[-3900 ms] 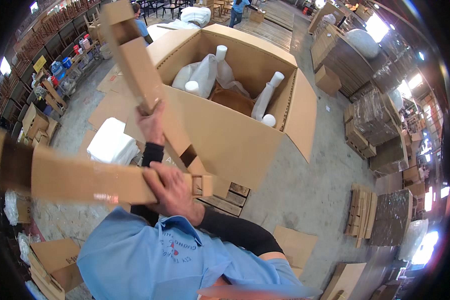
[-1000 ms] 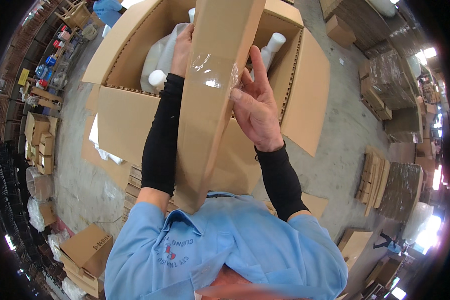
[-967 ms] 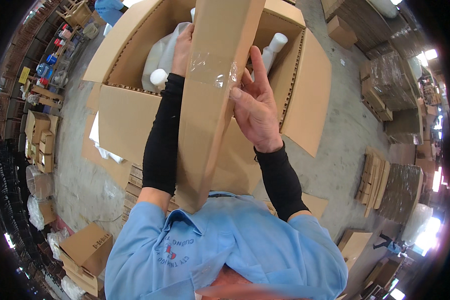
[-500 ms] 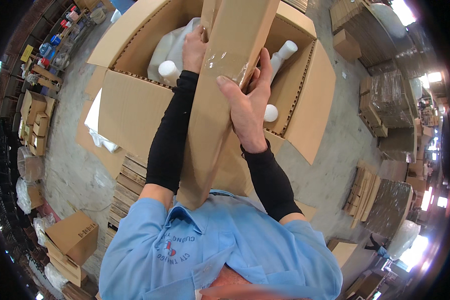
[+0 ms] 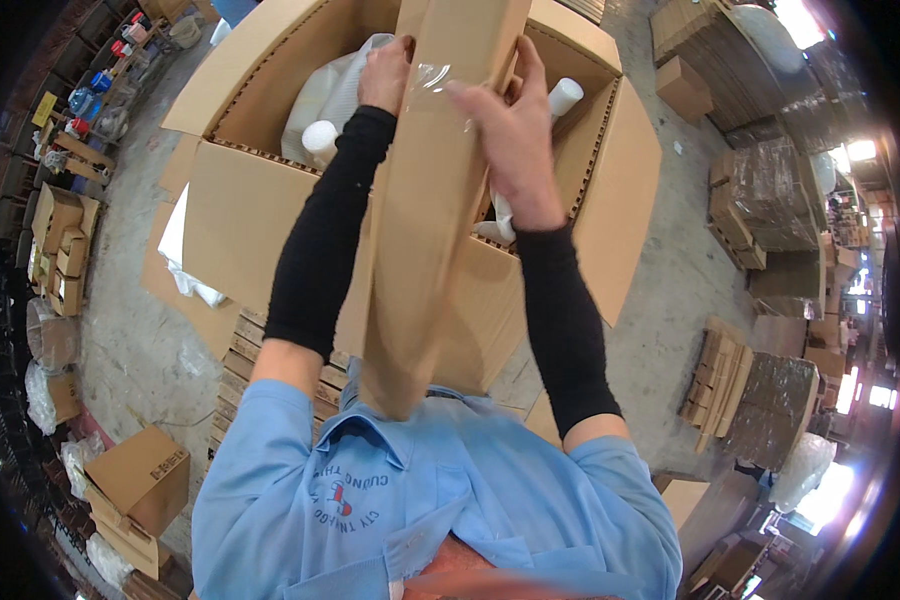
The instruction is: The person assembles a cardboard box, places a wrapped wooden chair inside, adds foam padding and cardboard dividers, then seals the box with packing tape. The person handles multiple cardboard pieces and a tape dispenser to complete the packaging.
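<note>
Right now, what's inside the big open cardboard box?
White wrapping and a round white tip show at the left, another white tip at the right. The long cardboard piece and right hand cover the middle, so I can't tell what's there.

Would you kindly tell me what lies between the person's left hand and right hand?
In the head view, a long folded cardboard piece, taped across, lies between the left hand and the right hand.
</note>
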A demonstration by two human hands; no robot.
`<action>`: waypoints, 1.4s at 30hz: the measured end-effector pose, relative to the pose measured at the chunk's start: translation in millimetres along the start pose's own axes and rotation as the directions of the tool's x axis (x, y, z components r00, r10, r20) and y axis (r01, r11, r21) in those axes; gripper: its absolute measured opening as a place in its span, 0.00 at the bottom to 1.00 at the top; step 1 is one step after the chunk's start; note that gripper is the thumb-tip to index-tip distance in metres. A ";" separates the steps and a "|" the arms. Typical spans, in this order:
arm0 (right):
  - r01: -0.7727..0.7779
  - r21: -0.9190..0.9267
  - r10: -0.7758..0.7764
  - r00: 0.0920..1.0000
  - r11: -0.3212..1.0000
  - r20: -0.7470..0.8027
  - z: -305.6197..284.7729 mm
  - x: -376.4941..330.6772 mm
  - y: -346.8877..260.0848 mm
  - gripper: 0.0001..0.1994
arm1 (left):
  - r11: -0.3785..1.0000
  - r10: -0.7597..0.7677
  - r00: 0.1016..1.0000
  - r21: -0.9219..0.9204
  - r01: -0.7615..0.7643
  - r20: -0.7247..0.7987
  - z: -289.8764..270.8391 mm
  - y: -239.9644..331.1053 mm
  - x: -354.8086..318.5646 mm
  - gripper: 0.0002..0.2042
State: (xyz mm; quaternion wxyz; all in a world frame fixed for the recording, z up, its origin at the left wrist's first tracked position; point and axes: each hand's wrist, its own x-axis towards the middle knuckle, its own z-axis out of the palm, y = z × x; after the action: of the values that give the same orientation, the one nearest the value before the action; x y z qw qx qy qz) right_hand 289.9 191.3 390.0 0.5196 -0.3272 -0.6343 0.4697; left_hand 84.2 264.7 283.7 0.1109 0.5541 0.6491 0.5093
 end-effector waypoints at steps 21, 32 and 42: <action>-0.598 0.088 0.540 0.770 0.797 0.340 -255.5 121.8 62.2 0.28 | 0.651 -0.213 0.488 0.495 -0.575 0.846 31.7 -79.2 -79.5 0.13; -0.384 -0.467 0.577 0.713 0.797 0.398 -179.4 230.9 113.4 0.37 | 0.673 -0.235 0.540 0.536 -0.509 0.808 25.5 -98.5 -91.0 0.16; 0.184 -0.776 0.432 0.742 0.603 0.512 -104.6 339.8 204.8 0.38 | 0.684 -0.257 0.593 0.577 -0.445 0.763 2.3 -90.7 -67.2 0.11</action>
State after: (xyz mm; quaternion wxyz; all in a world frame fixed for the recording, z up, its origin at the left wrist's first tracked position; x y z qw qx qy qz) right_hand 292.4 595.6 319.8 0.0264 -0.3805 -0.8864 0.2624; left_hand 55.1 222.0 183.3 0.1314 0.7534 0.6383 -0.0881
